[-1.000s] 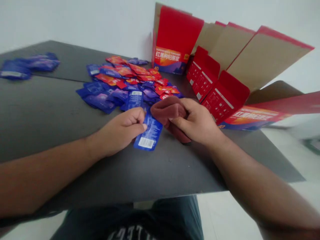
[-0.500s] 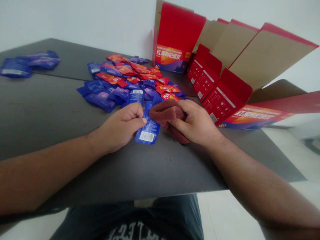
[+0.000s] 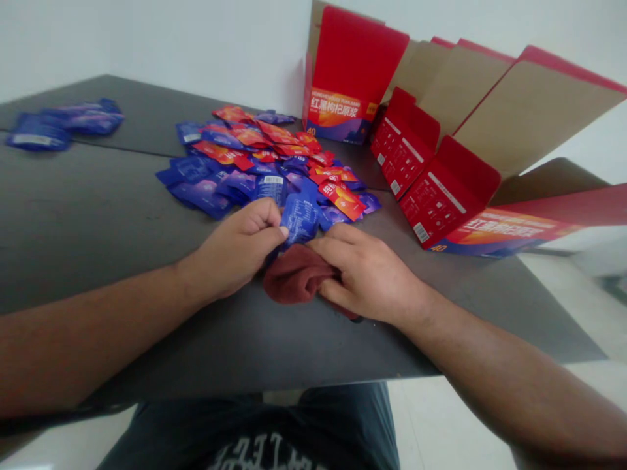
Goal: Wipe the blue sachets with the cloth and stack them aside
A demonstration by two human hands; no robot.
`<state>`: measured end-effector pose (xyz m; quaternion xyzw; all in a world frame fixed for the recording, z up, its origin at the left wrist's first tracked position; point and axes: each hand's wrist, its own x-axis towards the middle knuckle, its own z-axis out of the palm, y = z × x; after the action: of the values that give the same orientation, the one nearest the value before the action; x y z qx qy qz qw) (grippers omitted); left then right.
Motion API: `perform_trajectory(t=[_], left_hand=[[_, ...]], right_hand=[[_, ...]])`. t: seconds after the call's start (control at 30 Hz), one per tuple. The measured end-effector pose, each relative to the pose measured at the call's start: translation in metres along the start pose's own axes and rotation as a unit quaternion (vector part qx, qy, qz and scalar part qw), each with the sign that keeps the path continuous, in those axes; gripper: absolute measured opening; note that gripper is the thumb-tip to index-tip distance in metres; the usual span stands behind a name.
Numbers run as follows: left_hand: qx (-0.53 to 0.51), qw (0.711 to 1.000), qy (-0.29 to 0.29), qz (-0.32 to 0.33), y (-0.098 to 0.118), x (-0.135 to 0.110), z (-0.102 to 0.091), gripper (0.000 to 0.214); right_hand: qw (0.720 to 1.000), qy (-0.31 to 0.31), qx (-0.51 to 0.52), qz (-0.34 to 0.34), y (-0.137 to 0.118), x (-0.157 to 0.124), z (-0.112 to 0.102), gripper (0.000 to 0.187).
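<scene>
A blue printed sachet (image 3: 300,219) is pinched at its left edge by my left hand (image 3: 247,241), thumb on top. My right hand (image 3: 372,271) is closed on a folded brown cloth (image 3: 296,277), which lies over the lower end of that sachet and hides its barcode. Just beyond both hands spreads a loose pile of blue and red sachets; a red sachet (image 3: 343,198) rests on its near right side, and another blue sachet (image 3: 271,188) with a barcode lies behind my left hand.
Several open red cartons stand at the right, among them a front carton (image 3: 435,202) and a back carton (image 3: 337,111), flaps raised. A smaller group of blue sachets (image 3: 42,134) lies at the far left of the dark table (image 3: 98,196). A white wall rises behind.
My right hand has brought the cloth down and toward me along the sachet, from its upper right side to its lower end. My left hand keeps its pinch in nearly the same place.
</scene>
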<state>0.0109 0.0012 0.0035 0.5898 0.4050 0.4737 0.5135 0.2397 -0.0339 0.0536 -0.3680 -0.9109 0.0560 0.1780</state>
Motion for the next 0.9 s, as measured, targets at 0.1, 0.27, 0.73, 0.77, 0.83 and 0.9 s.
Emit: perform_trajectory(t=[0.1,0.27,0.73,0.77,0.83,0.9], left_hand=[[0.000,1.000,0.001,0.003,-0.0005,0.0000,-0.0002,0.016],[0.017,1.000,0.002,0.014,-0.0009,0.0004,-0.0016,0.017],[0.013,1.000,0.010,0.006,0.0006,-0.0005,0.0001,0.018],[0.012,1.000,0.010,0.005,0.0007,-0.0004,0.0004,0.017],[0.015,1.000,0.012,0.002,0.0005,-0.0005,0.0009,0.017],[0.017,1.000,0.011,-0.001,0.0007,-0.0008,0.0013,0.017]], right_hand=[[0.999,0.024,-0.011,0.018,0.0015,-0.0002,-0.0001,0.022],[1.000,0.020,0.003,0.008,0.0006,-0.0005,0.0004,0.023],[1.000,0.019,0.013,0.016,0.0057,0.0007,0.0008,0.017],[0.999,0.037,0.011,0.028,0.0064,0.0008,0.0008,0.014],[0.998,0.055,0.009,0.040,0.0070,0.0010,0.0014,0.012],[0.999,0.034,0.016,0.022,0.0060,0.0009,0.0021,0.014]])
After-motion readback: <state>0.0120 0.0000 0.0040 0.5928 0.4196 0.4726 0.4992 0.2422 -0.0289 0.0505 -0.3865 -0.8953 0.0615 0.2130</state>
